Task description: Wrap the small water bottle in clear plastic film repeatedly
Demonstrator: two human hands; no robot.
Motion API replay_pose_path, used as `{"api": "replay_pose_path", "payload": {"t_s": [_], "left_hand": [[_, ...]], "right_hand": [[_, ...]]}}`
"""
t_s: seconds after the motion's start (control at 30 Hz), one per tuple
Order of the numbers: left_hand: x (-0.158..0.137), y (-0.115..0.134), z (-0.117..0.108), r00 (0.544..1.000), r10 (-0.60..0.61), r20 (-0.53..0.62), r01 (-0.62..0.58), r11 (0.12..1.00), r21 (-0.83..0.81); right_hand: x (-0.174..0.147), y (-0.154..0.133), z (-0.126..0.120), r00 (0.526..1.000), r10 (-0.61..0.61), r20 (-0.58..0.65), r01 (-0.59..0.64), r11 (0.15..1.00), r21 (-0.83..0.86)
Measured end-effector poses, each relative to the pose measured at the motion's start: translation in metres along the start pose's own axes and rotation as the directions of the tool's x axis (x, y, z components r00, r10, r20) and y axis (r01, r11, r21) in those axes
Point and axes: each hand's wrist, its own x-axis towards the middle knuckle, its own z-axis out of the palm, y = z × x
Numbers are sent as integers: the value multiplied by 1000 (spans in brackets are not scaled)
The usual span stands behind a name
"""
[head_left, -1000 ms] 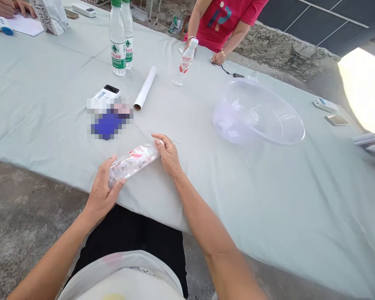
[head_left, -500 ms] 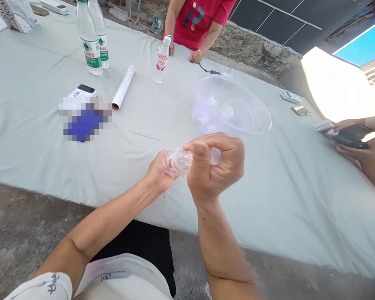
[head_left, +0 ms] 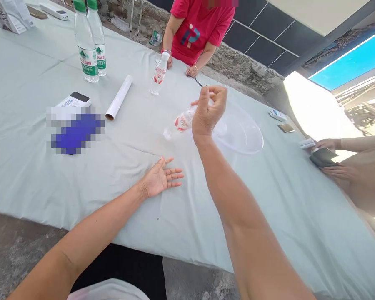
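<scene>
My right hand [head_left: 210,110] grips a clear plastic water bottle [head_left: 183,121] with a red and white label. The bottle is tilted, its lower end pointing left and down, and its other end is hidden behind my fingers. Just beyond that hand stands a clear plastic basin [head_left: 253,135], partly covered by my hand; whitish shapes show inside it. My left hand [head_left: 158,179] is open above the cloth, palm up and fingers spread, apart from the bottle.
Two green-capped bottles [head_left: 89,62], a red-labelled bottle [head_left: 158,75] and a white roll [head_left: 119,98] stand or lie on the cloth-covered table [head_left: 137,137]. A person in a red shirt [head_left: 200,25] is across the table. At right, another person's hands [head_left: 331,156] hold a dark object.
My left hand has let go of the bottle and opened. My right hand has carried the bottle forward, away from me, towards the basin.
</scene>
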Motion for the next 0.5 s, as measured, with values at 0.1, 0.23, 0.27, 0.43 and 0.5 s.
{"api": "replay_pose_path", "payload": {"t_s": [0.1,0.23,0.27,0.43,0.5], "left_hand": [[3,-2,-1,1000,-6,11,6,1000,15],[5,-2,-2,1000,-17,16,17,1000,-8],[6,-2,-3,1000,-21,17,21,1000,-14],[7,-3,-2,1000,-17,22,17,999,-41],[7,-3,-3,1000,-18,22,19,999,-47]], "right_hand": [[37,38,44,999,38,29,-38,999,-20],[63,65,81,981,140,134,-138,990,-28],[66,67,87,971,157,178,-154,988,-34],[72,64,95,899,233,371,-213,973,-94],[77,61,89,889,252,382,-214,967,-138]]}}
